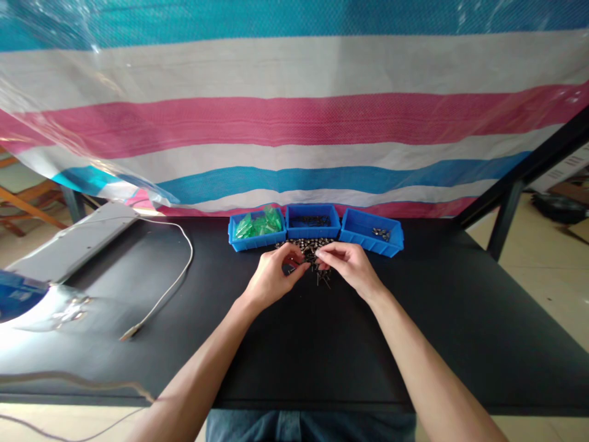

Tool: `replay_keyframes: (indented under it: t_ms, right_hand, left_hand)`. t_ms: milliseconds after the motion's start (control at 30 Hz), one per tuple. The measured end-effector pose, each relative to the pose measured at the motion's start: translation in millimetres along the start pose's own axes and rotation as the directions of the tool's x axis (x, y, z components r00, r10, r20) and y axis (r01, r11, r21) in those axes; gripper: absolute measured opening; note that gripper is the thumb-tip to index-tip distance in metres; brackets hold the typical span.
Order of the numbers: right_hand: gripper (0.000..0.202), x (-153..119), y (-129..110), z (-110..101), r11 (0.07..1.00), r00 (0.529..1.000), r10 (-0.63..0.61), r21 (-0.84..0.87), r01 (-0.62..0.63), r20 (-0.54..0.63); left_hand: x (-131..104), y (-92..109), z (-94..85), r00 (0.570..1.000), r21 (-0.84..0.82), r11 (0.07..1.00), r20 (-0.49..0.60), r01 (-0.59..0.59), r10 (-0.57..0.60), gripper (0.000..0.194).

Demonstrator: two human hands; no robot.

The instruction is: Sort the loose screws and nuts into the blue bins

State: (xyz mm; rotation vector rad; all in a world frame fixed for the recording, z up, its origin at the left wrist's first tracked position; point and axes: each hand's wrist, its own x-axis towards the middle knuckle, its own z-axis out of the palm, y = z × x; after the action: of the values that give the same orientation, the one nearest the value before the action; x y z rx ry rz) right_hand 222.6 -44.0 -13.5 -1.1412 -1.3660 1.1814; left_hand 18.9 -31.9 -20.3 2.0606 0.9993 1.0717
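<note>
Over a pile of small metal parts (326, 243) on the black table, both of my hands work close together. My left hand (271, 276) is curled, thumb and fingers bent toward each other; what they hold is too small to make out. From the other side my right hand (350, 267) closes thumb and forefinger in a pinch, its contents also unclear. Just behind stand three blue bins: the left bin (257, 241) holds green plastic pieces (260, 223), the middle bin (313, 232) dark small parts, and the right bin (370, 242) a few metal pieces (381, 233).
A white cable (177, 279) with a plug lies on the left of the black table (313, 350). Farther left are a grey flat panel (87, 239) and a clear plastic bag (69, 307) with a blue part. A striped sheet (294, 116) hangs behind the bins.
</note>
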Motion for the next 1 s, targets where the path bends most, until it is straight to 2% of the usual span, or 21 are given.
replay_keyframes:
  t_ms: [100, 233, 400, 567, 667, 800, 1000]
  right_hand:
    - [0.038, 6.1, 2.0, 4.4, 0.99, 0.99, -0.052, 0.124, 0.068, -0.132]
    - [0.054, 10.6, 6.2, 9.5, 0.973, 0.983, -0.104, 0.188, 0.132, -0.152]
    - [0.046, 7.8, 11.1, 7.3, 0.978, 0.982, -0.109, 0.158, 0.134, -0.156]
    - [0.04, 5.6, 6.9, 6.1, 0.98, 0.982, -0.109, 0.151, 0.132, -0.152]
    - [0.038, 3.7, 1.5, 7.2, 0.984, 0.986, -0.093, 0.135, 0.112, -0.138]
    - [0.035, 1.9, -1.8, 6.9, 0.984, 0.988, -0.082, 0.145, 0.101, -0.132]
    - [0.032, 2.2, -2.0, 4.3, 0.986, 0.987, -0.071, 0.142, 0.091, -0.143]
  left_hand:
    - [-0.8, -6.7, -1.6, 0.994, 0.278, 0.956, 0.087, -0.091, 0.069, 0.012]
    - [-3.1, -16.7, 8.4, 0.974, 0.406, 0.891, 0.178, -0.201, 0.139, 0.019]
    - [-3.5, -18.4, 15.3, 0.981, 0.417, 0.893, 0.162, -0.168, 0.108, 0.021]
    - [-3.5, -16.1, 11.3, 0.991, 0.353, 0.931, 0.122, -0.097, 0.057, 0.023]
    - [-3.7, -11.6, 7.1, 0.99, 0.318, 0.943, 0.123, -0.102, 0.066, 0.021]
    - [-4.4, -2.6, -1.6, 0.977, 0.408, 0.895, 0.182, -0.18, 0.113, 0.023]
    - [-3.3, -4.8, -5.1, 0.966, 0.422, 0.894, 0.255, -0.152, 0.044, 0.027]
